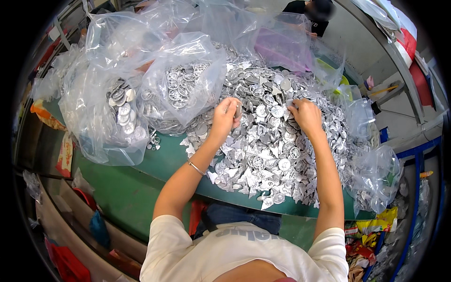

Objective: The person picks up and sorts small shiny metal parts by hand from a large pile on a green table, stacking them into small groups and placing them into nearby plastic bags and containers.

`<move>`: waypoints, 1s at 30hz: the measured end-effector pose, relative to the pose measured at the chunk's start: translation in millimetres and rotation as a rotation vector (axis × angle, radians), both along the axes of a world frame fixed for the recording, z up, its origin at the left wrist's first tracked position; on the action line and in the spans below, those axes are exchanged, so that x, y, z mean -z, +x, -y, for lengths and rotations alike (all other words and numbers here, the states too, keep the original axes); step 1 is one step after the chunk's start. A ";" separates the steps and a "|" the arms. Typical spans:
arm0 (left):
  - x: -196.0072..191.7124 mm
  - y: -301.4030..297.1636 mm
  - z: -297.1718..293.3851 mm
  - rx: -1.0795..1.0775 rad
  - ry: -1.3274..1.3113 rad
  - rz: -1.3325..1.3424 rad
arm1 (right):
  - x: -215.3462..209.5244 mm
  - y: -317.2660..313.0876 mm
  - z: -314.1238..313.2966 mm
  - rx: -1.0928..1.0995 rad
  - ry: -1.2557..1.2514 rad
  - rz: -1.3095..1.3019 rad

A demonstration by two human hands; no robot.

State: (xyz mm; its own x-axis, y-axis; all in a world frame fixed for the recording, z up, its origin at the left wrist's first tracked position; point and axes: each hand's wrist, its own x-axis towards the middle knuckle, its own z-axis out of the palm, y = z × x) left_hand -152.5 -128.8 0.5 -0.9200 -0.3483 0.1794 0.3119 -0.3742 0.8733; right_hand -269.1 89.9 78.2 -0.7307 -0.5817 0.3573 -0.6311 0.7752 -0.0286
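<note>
A wide heap of small silver metal pieces, some round and medallion-like, others pointed, covers the green table. Over its left part my left hand is closed, with a round silver disc held edge-on at its fingers. To the right, my right hand pinches a flat silver piece between thumb and fingers, just above the heap. The pieces' exact kind is too small to make out.
Clear plastic bags of similar pieces stand on the left, one open bag close to my left hand. Another plastic bag lies at the right edge. A purple bin stands behind the heap. Another person is at the far side.
</note>
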 end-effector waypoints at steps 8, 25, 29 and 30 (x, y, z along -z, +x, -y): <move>-5.6 10.0 -12.0 0.713 0.540 0.288 | 13.3 -15.1 -16.6 -0.058 -0.763 0.095; -8.2 32.4 -62.7 1.038 0.742 0.375 | -4.4 92.6 22.6 -0.130 -0.869 0.906; -27.4 47.6 -70.6 0.837 0.784 0.414 | 6.5 112.3 35.2 -0.172 -0.452 0.631; -18.8 45.3 -71.9 0.811 0.756 0.397 | 12.4 111.9 33.0 -0.222 -0.347 0.531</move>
State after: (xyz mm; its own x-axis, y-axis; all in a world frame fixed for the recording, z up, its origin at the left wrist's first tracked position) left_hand -107.2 -56.9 19.2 -0.8663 0.4695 -0.1708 -0.4993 -0.8025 0.3266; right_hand -157.2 56.9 65.9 -0.7353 -0.6544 0.1761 -0.6059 0.5184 -0.6035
